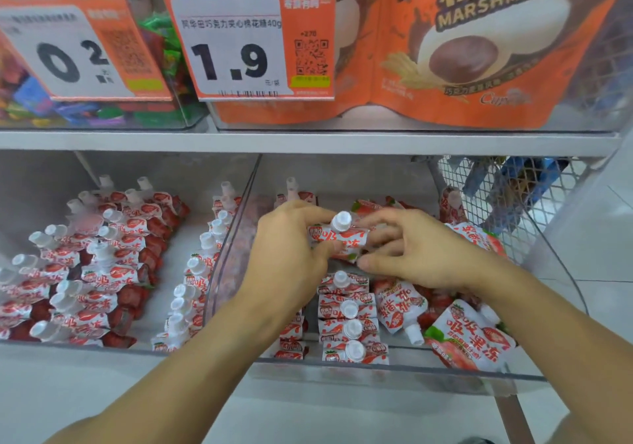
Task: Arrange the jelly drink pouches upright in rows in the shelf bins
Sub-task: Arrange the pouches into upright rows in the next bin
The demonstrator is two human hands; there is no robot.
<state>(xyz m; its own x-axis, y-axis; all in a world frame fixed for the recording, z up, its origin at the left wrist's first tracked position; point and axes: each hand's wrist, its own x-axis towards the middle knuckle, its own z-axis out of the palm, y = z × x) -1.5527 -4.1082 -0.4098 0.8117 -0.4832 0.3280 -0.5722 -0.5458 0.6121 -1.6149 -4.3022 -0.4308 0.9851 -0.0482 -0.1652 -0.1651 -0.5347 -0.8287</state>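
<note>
Over the right bin (394, 373), left hand (287, 238) and right hand (421, 248) both pinching one pouch (340, 238), four upright below.

We see grey metal shelf board (308, 142) crossing view, white wire mesh side panel (479, 210) at right, pale tiled floor (596, 210) beyond it, orange price tags (246, 39) above; lighting even, bright.

Price tag (236, 46): "1.9"; orange bag (479, 49): "MARSHMALLOW".
</note>
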